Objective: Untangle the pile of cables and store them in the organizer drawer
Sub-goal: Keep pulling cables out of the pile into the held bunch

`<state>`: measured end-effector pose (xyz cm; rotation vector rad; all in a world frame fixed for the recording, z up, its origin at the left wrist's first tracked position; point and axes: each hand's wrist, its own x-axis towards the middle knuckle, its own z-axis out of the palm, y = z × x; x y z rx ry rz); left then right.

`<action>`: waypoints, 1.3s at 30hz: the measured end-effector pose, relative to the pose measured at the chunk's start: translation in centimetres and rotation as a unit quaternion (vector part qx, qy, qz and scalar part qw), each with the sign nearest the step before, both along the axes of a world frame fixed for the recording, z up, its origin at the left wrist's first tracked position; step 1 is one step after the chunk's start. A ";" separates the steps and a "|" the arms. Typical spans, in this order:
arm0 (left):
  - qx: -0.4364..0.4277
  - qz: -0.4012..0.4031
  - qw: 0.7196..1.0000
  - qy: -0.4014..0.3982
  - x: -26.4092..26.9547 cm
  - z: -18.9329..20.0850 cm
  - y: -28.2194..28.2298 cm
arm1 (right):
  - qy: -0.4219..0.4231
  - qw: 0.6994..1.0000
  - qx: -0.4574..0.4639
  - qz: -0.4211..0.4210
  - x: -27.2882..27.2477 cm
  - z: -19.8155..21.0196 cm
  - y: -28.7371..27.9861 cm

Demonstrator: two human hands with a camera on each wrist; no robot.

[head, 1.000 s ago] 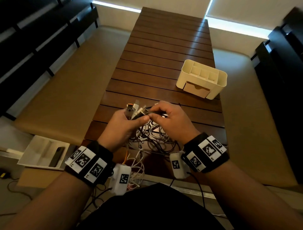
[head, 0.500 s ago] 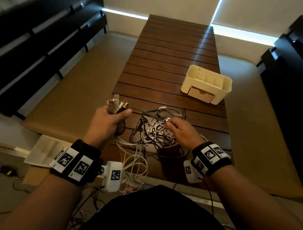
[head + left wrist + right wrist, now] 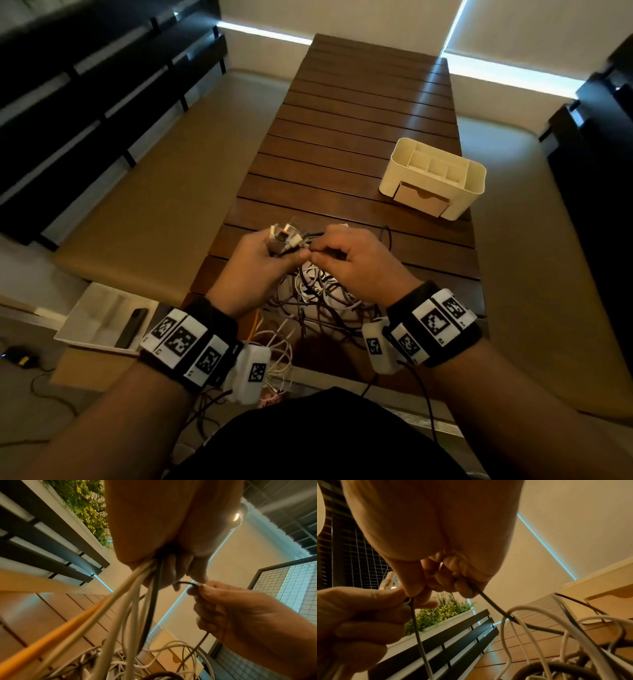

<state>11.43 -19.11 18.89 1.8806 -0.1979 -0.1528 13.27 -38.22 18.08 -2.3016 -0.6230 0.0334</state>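
A tangled pile of white, black and orange cables (image 3: 318, 298) lies on the near end of the slatted wooden table (image 3: 359, 113). My left hand (image 3: 260, 263) grips a bundle of cable ends (image 3: 286, 236) raised above the pile; the strands (image 3: 130, 601) hang down from its fist. My right hand (image 3: 356, 260) meets it and pinches a thin dark cable (image 3: 489, 604) between thumb and curled fingers, also seen as a dark cable (image 3: 185, 583) beside the left fist. The cream organizer (image 3: 435, 171) stands at the far right, its drawer (image 3: 419, 202) closed.
A white box (image 3: 102, 318) holding a dark phone sits on the floor at the left, with loose wires on the floor near it. Tan cushioned benches (image 3: 154, 178) flank the table on both sides. Dark slatted panels (image 3: 85, 85) line the left wall.
My right hand has risen from the pile and moved left to meet the left hand, pinching a dark cable. The left hand with its bundle has shifted right toward the middle.
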 end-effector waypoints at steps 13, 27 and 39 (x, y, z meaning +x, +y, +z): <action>0.011 0.168 0.986 -0.010 1.9 0.7 3.2 | 0.155 0.980 -0.010 -0.124 -0.2 -3.3 -3.5; 0.060 -0.020 0.998 0.029 1.4 -0.3 -0.8 | 0.023 0.999 0.027 -0.035 1.4 -0.7 -0.8; 0.011 0.105 0.994 0.043 1.5 -0.1 0.7 | 0.099 0.985 -0.094 -0.107 2.2 -1.9 -3.8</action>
